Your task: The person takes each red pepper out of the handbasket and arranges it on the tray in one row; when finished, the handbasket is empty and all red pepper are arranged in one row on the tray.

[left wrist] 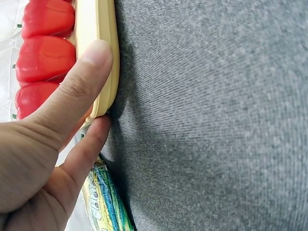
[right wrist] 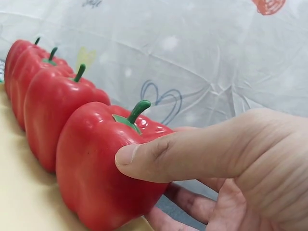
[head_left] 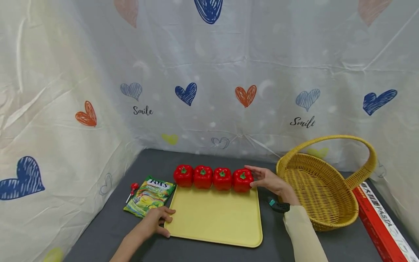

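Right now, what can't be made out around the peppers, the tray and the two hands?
- Right hand: head view hides the fingers behind the end pepper, so its grip is unclear.
- Tray: left wrist view shows only its rim; the left hand covers the corner.
- Candy bag: small print is unreadable.
- Red box: cut off by the frame edge.

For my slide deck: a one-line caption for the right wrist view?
Right hand grips the end red pepper of four in a row on a yellow tray.

- Four glossy red peppers (head_left: 212,177) with green stems
- Pale yellow tray (head_left: 214,218)
- Golden-yellow woven basket (head_left: 322,185)
- Green and yellow candy bag (head_left: 148,195)
- Dark grey tabletop (head_left: 131,233)
- White curtain (head_left: 229,72) with blue, orange hearts
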Available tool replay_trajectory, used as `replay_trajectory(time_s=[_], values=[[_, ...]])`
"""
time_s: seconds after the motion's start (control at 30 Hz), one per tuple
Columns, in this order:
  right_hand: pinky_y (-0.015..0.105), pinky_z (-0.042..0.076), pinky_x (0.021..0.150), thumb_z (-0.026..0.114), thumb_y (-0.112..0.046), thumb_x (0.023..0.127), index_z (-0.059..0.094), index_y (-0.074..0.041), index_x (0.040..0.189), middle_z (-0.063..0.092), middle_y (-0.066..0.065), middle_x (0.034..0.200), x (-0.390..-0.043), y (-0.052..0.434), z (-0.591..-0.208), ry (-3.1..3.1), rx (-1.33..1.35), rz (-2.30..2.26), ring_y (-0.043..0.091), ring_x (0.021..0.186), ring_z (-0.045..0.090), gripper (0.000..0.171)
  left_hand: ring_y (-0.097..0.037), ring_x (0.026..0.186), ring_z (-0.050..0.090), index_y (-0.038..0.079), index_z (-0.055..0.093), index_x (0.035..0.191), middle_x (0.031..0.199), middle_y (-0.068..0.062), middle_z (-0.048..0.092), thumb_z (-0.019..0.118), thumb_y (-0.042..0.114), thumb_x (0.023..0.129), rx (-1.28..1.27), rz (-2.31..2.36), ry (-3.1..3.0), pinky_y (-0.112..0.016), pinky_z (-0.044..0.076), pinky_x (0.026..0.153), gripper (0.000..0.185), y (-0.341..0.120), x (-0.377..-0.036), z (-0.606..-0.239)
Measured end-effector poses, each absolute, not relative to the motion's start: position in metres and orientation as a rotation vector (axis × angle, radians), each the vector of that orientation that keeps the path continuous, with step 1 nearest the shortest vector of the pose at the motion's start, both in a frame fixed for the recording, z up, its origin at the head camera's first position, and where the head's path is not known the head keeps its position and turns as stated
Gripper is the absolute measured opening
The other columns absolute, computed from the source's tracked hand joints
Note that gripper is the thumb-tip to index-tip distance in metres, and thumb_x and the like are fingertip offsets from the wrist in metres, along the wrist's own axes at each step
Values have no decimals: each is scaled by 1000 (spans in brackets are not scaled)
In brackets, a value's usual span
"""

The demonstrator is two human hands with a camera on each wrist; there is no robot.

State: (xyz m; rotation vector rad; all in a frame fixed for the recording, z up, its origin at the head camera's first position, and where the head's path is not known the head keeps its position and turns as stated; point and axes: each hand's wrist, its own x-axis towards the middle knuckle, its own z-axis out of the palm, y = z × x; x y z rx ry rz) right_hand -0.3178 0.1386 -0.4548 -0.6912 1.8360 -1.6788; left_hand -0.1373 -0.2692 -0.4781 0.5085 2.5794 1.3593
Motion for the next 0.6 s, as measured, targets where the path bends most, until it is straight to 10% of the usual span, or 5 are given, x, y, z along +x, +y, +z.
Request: replay_trajectory(time_s=[0.4,0.6], values=[[49,15,104,63,-3,82,25,-3,141,16,17,147,-311,148,-447,1925,-763,-1666,30,135,6,70,-42,109,48,-10,63,103,121,-27,50,77,16,64,571,1132,2593,-35,49,78,49,-269,-140,-469],[39,29,101,54,-8,90,23,-6,142,18,15,147,-271,167,-418,2012,-959,-1504,35,134,12,61,-42,120,37,-5,54,120,133,-24,40,66,13,79,645,954,2637,-40,43,87,46,-279,-130,-442]])
